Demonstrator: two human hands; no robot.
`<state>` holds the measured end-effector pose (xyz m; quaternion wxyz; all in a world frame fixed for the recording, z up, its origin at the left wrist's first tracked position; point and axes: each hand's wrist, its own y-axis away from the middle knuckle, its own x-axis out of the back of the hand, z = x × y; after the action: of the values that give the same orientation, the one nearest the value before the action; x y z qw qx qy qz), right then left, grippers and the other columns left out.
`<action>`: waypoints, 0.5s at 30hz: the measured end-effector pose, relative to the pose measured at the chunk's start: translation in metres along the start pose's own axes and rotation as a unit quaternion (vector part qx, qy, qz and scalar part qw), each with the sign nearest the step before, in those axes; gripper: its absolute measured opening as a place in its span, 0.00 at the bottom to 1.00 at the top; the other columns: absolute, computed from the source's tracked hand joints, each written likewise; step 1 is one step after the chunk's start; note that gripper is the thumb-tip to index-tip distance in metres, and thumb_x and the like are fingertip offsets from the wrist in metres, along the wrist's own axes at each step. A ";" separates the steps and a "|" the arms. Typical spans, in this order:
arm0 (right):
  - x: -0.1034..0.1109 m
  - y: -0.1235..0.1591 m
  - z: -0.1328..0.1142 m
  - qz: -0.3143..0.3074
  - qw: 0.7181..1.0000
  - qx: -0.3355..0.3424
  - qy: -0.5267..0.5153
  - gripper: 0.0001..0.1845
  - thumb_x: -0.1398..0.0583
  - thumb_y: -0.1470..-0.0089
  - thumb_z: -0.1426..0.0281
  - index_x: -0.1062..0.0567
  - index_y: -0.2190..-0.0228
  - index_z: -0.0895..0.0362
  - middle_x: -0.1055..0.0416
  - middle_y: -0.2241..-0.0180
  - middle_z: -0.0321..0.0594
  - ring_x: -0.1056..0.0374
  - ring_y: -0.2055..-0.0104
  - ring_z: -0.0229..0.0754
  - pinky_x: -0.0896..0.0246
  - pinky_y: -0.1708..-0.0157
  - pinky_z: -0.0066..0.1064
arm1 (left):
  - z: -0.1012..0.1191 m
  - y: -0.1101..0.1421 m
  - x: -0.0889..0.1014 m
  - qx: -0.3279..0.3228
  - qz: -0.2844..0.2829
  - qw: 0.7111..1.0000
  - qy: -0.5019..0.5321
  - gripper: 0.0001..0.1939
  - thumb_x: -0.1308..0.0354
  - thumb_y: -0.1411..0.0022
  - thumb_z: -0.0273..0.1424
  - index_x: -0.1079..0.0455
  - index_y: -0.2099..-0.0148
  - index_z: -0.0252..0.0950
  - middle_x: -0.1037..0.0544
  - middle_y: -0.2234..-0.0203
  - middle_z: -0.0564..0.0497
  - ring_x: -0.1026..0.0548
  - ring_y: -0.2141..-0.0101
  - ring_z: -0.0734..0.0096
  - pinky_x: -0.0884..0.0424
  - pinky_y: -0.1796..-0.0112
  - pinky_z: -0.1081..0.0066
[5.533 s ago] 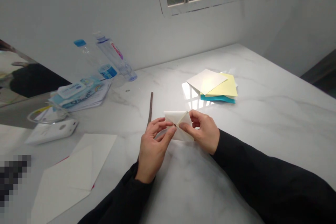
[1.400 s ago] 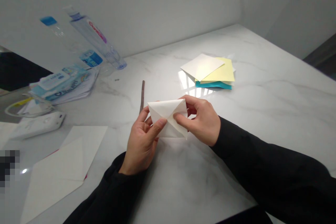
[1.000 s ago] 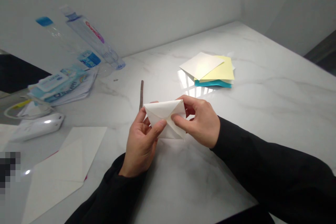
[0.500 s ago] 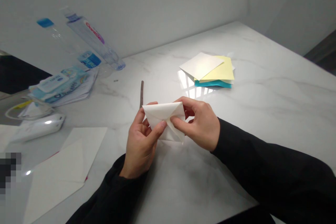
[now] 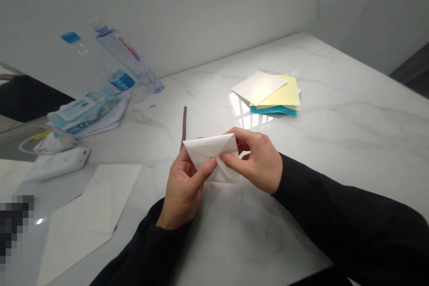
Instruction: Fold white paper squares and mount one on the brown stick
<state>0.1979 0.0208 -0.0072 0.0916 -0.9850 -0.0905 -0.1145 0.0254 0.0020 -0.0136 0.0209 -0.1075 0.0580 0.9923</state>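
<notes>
My left hand (image 5: pixel 181 192) and right hand (image 5: pixel 256 161) were both closed partway, thumbs and fingers pinching a folded white paper square (image 5: pixel 211 154) held just above the white marble counter (image 5: pixel 338 129). Beyond it lay a thin brown stick (image 5: pixel 184 125) and a stack of white, yellow and teal paper sheets (image 5: pixel 264 94); a folded white paper sheet (image 5: pixel 89 223) lay by my left hand.

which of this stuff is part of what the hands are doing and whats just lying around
Part of the work, it seems:
- folded white paper, held by the left hand and right hand
- stack of white, yellow and teal paper sheets
- large white paper sheet

Just lying around:
- plastic water bottles
- wipes packet
- white plastic device
- thin brown stick
</notes>
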 end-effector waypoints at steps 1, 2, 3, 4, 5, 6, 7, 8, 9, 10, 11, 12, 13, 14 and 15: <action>0.000 0.000 0.001 0.001 1.000 -0.001 -0.003 0.09 0.37 0.48 0.73 0.23 0.63 0.54 0.28 0.72 0.31 0.32 0.72 0.34 0.38 0.72 0.25 | 0.000 0.000 0.000 -0.002 0.001 1.000 -0.002 0.23 0.28 0.44 0.30 0.27 0.48 0.39 0.18 0.55 0.48 0.20 0.55 0.64 0.25 0.52 0.69; 0.000 0.000 0.001 0.001 1.000 -0.002 -0.006 0.09 0.37 0.48 0.73 0.24 0.62 0.54 0.27 0.72 0.31 0.32 0.71 0.35 0.37 0.72 0.25 | 0.000 0.001 0.000 0.000 0.004 1.000 -0.004 0.23 0.27 0.45 0.30 0.27 0.48 0.38 0.18 0.55 0.48 0.20 0.55 0.64 0.25 0.53 0.70; 0.000 0.000 0.002 0.002 1.000 -0.005 -0.011 0.10 0.37 0.48 0.73 0.24 0.61 0.54 0.27 0.71 0.32 0.31 0.71 0.35 0.37 0.72 0.25 | 0.001 0.001 0.000 0.004 0.008 1.000 -0.003 0.23 0.27 0.45 0.30 0.27 0.48 0.38 0.18 0.55 0.47 0.20 0.55 0.63 0.25 0.53 0.69; 0.000 -0.001 0.002 0.003 1.000 -0.009 -0.017 0.11 0.37 0.48 0.73 0.24 0.61 0.54 0.26 0.71 0.32 0.30 0.70 0.36 0.37 0.72 0.25 | 0.002 0.001 0.000 0.011 0.011 1.000 0.001 0.24 0.27 0.46 0.30 0.27 0.48 0.38 0.18 0.55 0.47 0.19 0.56 0.62 0.25 0.54 0.69; -0.001 -0.001 0.003 0.002 1.000 -0.014 -0.023 0.12 0.36 0.48 0.73 0.25 0.59 0.54 0.25 0.70 0.33 0.30 0.70 0.36 0.36 0.72 0.26 | 0.002 0.002 -0.001 0.020 0.014 1.000 0.007 0.25 0.26 0.47 0.30 0.27 0.47 0.38 0.17 0.55 0.46 0.19 0.56 0.61 0.24 0.54 0.68; -0.001 -0.001 0.004 0.002 0.999 -0.019 -0.028 0.13 0.36 0.48 0.73 0.25 0.58 0.54 0.25 0.70 0.33 0.30 0.70 0.37 0.36 0.72 0.26 | 0.003 0.002 -0.001 0.031 0.016 0.999 0.014 0.25 0.26 0.47 0.30 0.27 0.47 0.37 0.17 0.56 0.46 0.19 0.56 0.59 0.24 0.54 0.67; -0.001 -0.001 0.005 0.001 0.999 -0.024 -0.032 0.14 0.36 0.48 0.73 0.26 0.57 0.54 0.24 0.70 0.33 0.30 0.70 0.37 0.35 0.72 0.27 | 0.003 0.002 -0.001 0.043 0.015 0.999 0.020 0.26 0.26 0.47 0.31 0.27 0.47 0.36 0.17 0.56 0.45 0.19 0.56 0.58 0.24 0.54 0.66; -0.001 -0.002 0.006 0.003 0.999 -0.028 -0.036 0.16 0.35 0.48 0.72 0.26 0.56 0.54 0.24 0.70 0.34 0.30 0.71 0.37 0.34 0.72 0.27 | 0.004 0.003 -0.002 0.054 0.013 0.998 0.025 0.26 0.26 0.48 0.31 0.26 0.47 0.35 0.17 0.56 0.44 0.19 0.56 0.57 0.24 0.54 0.65; -0.002 -0.002 0.007 0.007 0.999 -0.032 -0.040 0.19 0.34 0.49 0.72 0.27 0.54 0.53 0.24 0.69 0.34 0.31 0.72 0.36 0.33 0.73 0.28 | 0.004 0.003 -0.002 0.064 0.010 0.998 0.027 0.25 0.26 0.47 0.32 0.26 0.48 0.34 0.17 0.57 0.43 0.19 0.56 0.56 0.24 0.53 0.64; -0.002 -0.002 0.007 0.014 0.998 -0.032 -0.043 0.22 0.33 0.49 0.71 0.28 0.52 0.53 0.24 0.67 0.35 0.31 0.73 0.36 0.33 0.74 0.28 | 0.003 0.003 -0.001 0.070 0.008 0.997 0.028 0.25 0.26 0.47 0.32 0.25 0.48 0.33 0.17 0.57 0.42 0.19 0.56 0.55 0.24 0.53 0.63; -0.002 -0.002 0.008 0.028 0.998 -0.025 -0.043 0.25 0.32 0.50 0.70 0.29 0.50 0.53 0.24 0.64 0.36 0.31 0.72 0.36 0.32 0.74 0.29 | 0.003 0.003 -0.001 0.072 0.006 0.997 0.028 0.24 0.26 0.47 0.33 0.25 0.49 0.32 0.17 0.57 0.41 0.18 0.56 0.54 0.24 0.53 0.62; -0.001 -0.002 0.008 0.048 0.998 -0.009 -0.036 0.28 0.31 0.51 0.70 0.30 0.48 0.52 0.25 0.60 0.38 0.30 0.70 0.37 0.31 0.73 0.29 | 0.001 0.002 0.000 0.070 0.008 0.997 0.026 0.24 0.26 0.47 0.33 0.25 0.49 0.31 0.17 0.56 0.41 0.19 0.56 0.53 0.24 0.52 0.62; -0.001 -0.002 0.007 0.073 0.997 0.017 -0.019 0.29 0.30 0.51 0.70 0.30 0.47 0.52 0.26 0.56 0.40 0.29 0.66 0.39 0.29 0.71 0.31 | 0.000 0.002 0.002 0.064 0.012 0.998 0.023 0.24 0.26 0.46 0.34 0.25 0.49 0.31 0.17 0.56 0.40 0.19 0.56 0.53 0.25 0.52 0.61; -0.001 -0.002 0.007 0.099 0.994 0.051 0.008 0.27 0.30 0.51 0.70 0.28 0.49 0.52 0.27 0.54 0.41 0.28 0.61 0.42 0.28 0.67 0.33 | -0.001 0.002 0.003 0.057 0.017 0.998 0.019 0.24 0.26 0.46 0.34 0.25 0.48 0.31 0.17 0.55 0.40 0.19 0.56 0.54 0.25 0.52 0.61; 0.000 -0.001 0.006 0.121 0.988 0.088 0.044 0.22 0.30 0.50 0.70 0.25 0.52 0.52 0.28 0.53 0.42 0.29 0.57 0.44 0.28 0.62 0.35 | -0.002 0.001 0.004 0.050 0.023 0.998 0.014 0.25 0.27 0.46 0.34 0.25 0.48 0.31 0.17 0.54 0.40 0.19 0.56 0.54 0.25 0.52 0.61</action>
<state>0.1987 0.0231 -0.0129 0.1946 -0.9709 0.0238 -0.1376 0.0215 0.0007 -0.0163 0.0023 -0.1193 0.1104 0.9867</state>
